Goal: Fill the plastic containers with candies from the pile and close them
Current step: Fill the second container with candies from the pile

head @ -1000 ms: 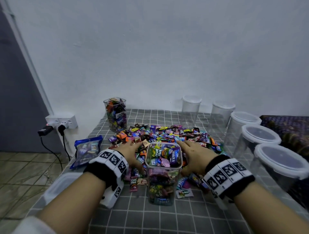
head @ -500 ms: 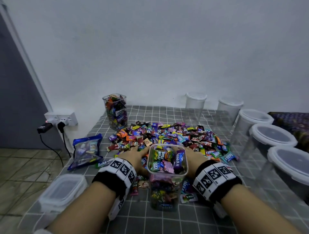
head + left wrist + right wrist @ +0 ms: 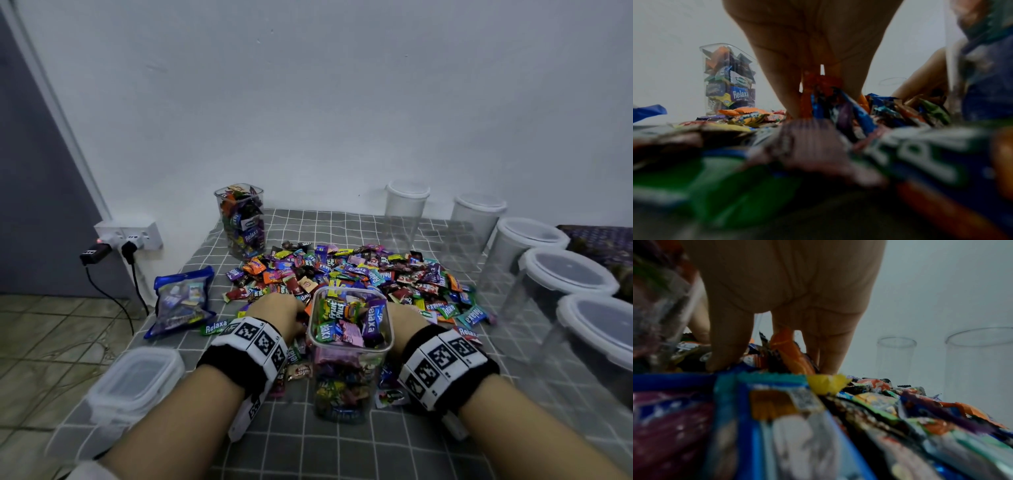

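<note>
Your left hand (image 3: 277, 313) and right hand (image 3: 406, 320), fingers curled into the candy pile (image 3: 359, 274), flank a nearly full tub (image 3: 349, 353); one jar (image 3: 241, 222) stands filled at the table's far-left corner, both unlidded, several cups (image 3: 406, 209) empty.

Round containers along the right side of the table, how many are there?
5: two at the back by the wall, then three lidded ones running toward the camera along the right edge. More may lie outside the frame.

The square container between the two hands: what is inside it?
The square container has no lid and holds wrapped candies up to its rim; labels such as "Relaxa" and "Fruit Plus" show on top. More wrappers show through the clear wall, but the middle layers are covered.
</note>
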Action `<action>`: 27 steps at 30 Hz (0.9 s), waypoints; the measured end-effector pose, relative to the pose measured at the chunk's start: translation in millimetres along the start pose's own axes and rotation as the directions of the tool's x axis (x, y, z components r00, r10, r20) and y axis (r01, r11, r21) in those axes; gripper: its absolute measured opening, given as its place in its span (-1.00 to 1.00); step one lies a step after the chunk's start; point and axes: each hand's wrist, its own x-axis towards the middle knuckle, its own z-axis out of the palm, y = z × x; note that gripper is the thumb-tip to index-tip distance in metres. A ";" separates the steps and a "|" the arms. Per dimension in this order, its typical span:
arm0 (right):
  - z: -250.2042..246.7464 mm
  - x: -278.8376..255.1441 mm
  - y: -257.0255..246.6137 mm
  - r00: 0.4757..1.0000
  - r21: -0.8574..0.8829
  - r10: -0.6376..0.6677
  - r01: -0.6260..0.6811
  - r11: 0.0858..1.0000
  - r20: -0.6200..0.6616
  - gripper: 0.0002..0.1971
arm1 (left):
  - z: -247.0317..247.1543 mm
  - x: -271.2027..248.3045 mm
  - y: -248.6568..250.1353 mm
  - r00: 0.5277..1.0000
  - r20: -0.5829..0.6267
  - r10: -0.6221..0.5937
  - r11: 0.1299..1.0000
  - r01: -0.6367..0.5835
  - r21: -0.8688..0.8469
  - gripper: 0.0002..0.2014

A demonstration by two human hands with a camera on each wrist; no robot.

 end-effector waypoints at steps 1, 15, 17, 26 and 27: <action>-1.3 -0.6 1.1 1.000 0.016 -0.006 0.006 1.000 0.002 -0.65 | 0.6 0.6 -0.2 1.000 -0.004 -0.010 1.000 0.010 -0.007 -0.77; -8.7 -11.2 0.2 0.997 0.131 0.001 0.009 0.991 -0.077 -0.73 | 2.8 0.0 -3.5 0.986 -0.165 -0.032 0.994 0.014 -0.110 -0.79; -7.5 -9.9 0.9 0.996 0.170 0.040 -0.026 0.985 -0.083 -0.64 | 3.0 -0.7 -3.7 0.976 -0.215 -0.027 0.993 0.001 -0.120 -0.79; 2.4 -2.5 8.2 0.963 0.188 -0.009 0.061 0.980 -0.268 -0.74 | 5.2 -2.2 -5.2 0.919 -0.393 -0.036 0.978 -0.049 -0.205 -0.82; 2.9 -1.8 9.9 0.958 0.180 -0.010 0.064 0.982 -0.287 -0.73 | 5.0 -2.8 -5.4 0.911 -0.411 -0.042 0.975 -0.052 -0.215 -0.81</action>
